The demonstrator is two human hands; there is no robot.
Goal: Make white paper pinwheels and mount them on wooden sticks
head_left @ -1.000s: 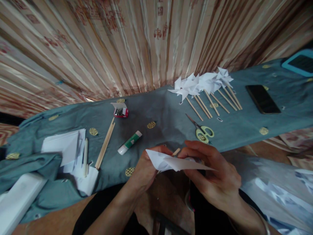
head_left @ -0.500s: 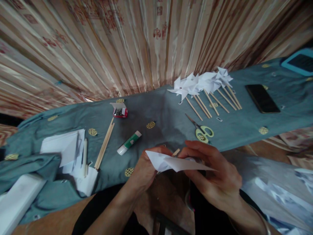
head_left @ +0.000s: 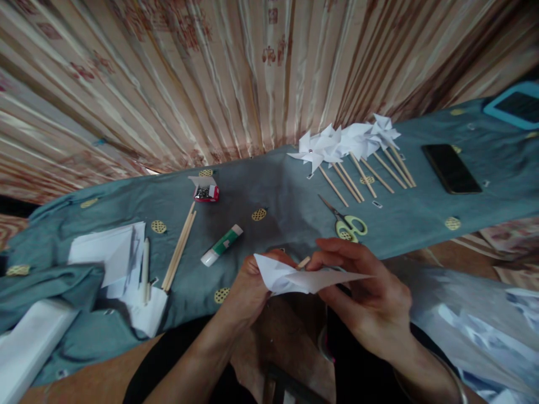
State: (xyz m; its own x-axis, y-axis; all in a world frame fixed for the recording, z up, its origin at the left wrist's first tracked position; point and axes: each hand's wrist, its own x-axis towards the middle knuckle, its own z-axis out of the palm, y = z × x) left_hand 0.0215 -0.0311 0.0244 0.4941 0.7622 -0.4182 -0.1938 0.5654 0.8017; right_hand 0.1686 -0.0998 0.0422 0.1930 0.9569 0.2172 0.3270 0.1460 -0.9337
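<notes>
A piece of folded white paper [head_left: 309, 283], plain and unmarked where it shows, is held up at five o'clock from the middle of the view. It is tilted nearly edge-on, one sharp corner pointing to ten o'clock and a long thin point reaching to three. Behind its upper edge, a pale wooden stick [head_left: 304, 262] shows only its blunt end, slanting towards two o'clock; whether it is fastened to the paper cannot be told.

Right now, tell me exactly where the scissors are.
In the head view, the scissors lie right of centre on the blue-green cloth, between the row of white pinwheels and the right hand.
</notes>
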